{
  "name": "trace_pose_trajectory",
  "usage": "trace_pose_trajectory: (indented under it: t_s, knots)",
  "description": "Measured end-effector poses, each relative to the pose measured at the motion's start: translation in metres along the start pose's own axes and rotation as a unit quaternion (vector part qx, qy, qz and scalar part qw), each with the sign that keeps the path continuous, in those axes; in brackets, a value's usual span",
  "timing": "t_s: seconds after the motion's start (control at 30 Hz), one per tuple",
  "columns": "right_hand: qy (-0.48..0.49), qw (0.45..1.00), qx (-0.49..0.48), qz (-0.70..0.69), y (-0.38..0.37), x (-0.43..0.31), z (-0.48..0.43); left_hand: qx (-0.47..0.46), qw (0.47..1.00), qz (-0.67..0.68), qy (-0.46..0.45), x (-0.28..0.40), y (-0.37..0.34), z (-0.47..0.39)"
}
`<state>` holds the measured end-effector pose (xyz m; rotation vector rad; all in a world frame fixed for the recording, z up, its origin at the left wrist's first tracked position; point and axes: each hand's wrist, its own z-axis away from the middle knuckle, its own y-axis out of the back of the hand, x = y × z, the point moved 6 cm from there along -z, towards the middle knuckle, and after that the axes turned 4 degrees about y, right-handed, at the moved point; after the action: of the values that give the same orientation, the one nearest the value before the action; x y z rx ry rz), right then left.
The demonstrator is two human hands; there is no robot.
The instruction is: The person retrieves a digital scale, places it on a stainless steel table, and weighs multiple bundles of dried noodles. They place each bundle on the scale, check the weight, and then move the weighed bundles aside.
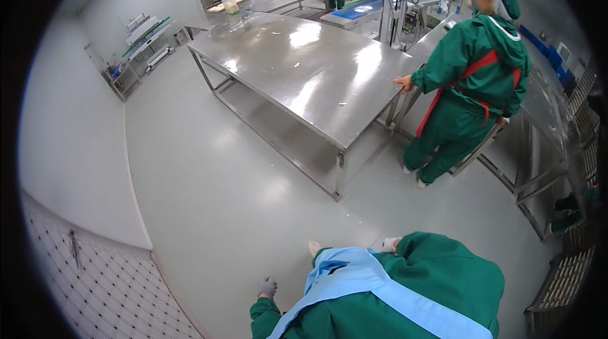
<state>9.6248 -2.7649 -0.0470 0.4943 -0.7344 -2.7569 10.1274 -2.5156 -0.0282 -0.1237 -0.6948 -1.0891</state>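
Observation:
My left hand (267, 287), in a grey glove, hangs low over the floor at the bottom of the view. Its fingers are curled in, and I see nothing in them. My right hand (390, 245), in a pale glove, shows beyond the front of my green sleeve (441, 263); its fingers are too small and partly hidden to read. Neither hand touches the large stainless steel table (280, 68) ahead, which has small pale scraps on its top.
A co-worker in green (470, 68) stands at the table's right corner, one hand (403, 83) on its edge. Another metal table (546, 106) lies to the right, slatted racks (563, 282) below it. Farther back are a blue-belted conveyor (361, 10) and two workers. A white wall (71, 125) bounds the left.

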Motion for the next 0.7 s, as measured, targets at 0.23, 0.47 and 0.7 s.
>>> trace_pose_trajectory:
  t_s: [0.23,0.47,0.7]
  knots:
    - [0.171,0.982,0.064,0.05,0.236,-0.257,-0.133,0.057,0.997,0.022,-0.037,0.135,0.085,-0.084]
    - [0.307,0.938,0.095,-0.131,0.381,-0.456,-0.179,-0.003,0.997,0.007,0.08,0.213,0.126,-0.177]
    - [0.102,0.994,0.019,0.033,0.399,-0.384,-0.282,-0.031,0.99,-0.136,-0.008,0.375,0.197,-0.306]
